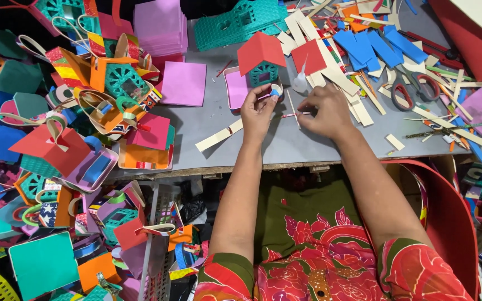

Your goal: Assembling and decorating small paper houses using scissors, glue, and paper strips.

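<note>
Pinching thin strip (289, 115) horizontally between left hand (258, 114), right hand (323, 111).

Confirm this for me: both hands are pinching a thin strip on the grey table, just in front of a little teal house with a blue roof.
Not quite: the roof is red, not blue, as the head view shows. The rest holds: the left hand and right hand pinch a thin strip on the grey table, just in front of the little teal house.
</note>
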